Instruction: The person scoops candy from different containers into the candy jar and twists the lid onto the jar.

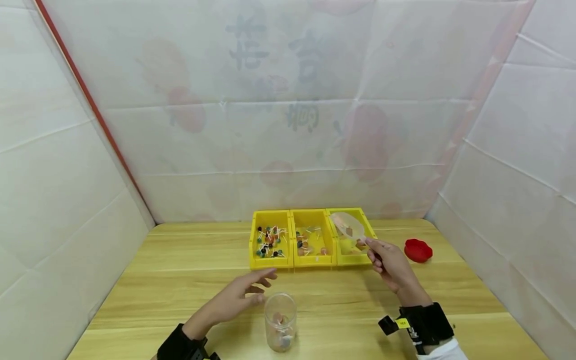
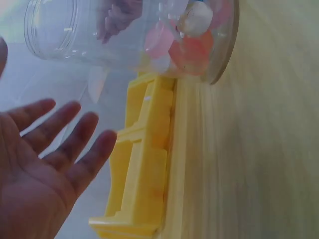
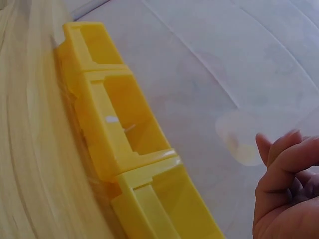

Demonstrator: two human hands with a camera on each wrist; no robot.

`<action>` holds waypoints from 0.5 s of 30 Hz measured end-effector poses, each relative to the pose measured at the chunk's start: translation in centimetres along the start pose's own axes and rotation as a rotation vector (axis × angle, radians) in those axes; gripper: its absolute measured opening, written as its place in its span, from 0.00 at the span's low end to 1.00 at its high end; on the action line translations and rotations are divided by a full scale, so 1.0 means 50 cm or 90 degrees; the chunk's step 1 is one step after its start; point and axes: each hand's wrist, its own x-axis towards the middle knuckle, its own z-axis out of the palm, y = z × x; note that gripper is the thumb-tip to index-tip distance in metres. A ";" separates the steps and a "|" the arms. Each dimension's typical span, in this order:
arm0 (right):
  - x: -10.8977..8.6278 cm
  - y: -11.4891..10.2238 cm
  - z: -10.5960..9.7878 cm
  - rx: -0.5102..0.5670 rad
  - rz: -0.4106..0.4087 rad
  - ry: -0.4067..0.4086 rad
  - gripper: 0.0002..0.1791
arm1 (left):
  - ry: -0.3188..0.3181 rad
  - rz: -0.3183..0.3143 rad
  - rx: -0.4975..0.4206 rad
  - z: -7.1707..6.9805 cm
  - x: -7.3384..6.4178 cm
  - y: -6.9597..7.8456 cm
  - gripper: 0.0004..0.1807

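My right hand (image 1: 392, 265) grips the handle of a translucent scoop (image 1: 347, 225) over the right-hand yellow bin (image 1: 373, 231). Small brownish pieces show through the scoop and in that bin. In the right wrist view the fingers (image 3: 281, 169) curl round the handle, and the scoop's pale bowl (image 3: 238, 139) extends past them. My left hand (image 1: 234, 298) hovers left of a clear jar (image 1: 280, 305), fingers spread and relaxed. Pink, red and whitish pieces (image 2: 192, 55) lie at the bottom of the upright jar in the left wrist view.
Left of that bin, two more yellow bins (image 1: 253, 240) stand joined in a row, with lollipops (image 1: 270, 242) in the leftmost and mixed sweets (image 1: 303, 244) in the middle one. A red scalloped dish (image 1: 418, 250) sits at the right. Pale cloth walls (image 1: 288, 150) enclose the wooden table (image 1: 180, 270).
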 end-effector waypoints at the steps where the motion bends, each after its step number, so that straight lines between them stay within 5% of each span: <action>1: -0.001 -0.002 0.000 0.002 -0.004 -0.007 0.18 | -0.015 0.012 -0.009 0.001 -0.001 0.000 0.32; 10: -0.015 -0.018 0.004 -0.006 -0.030 -0.075 0.23 | -0.143 0.048 -0.078 0.013 -0.003 -0.001 0.47; 15: -0.024 -0.023 0.007 -0.017 -0.025 -0.102 0.21 | -0.151 0.021 -0.075 0.023 -0.004 0.001 0.43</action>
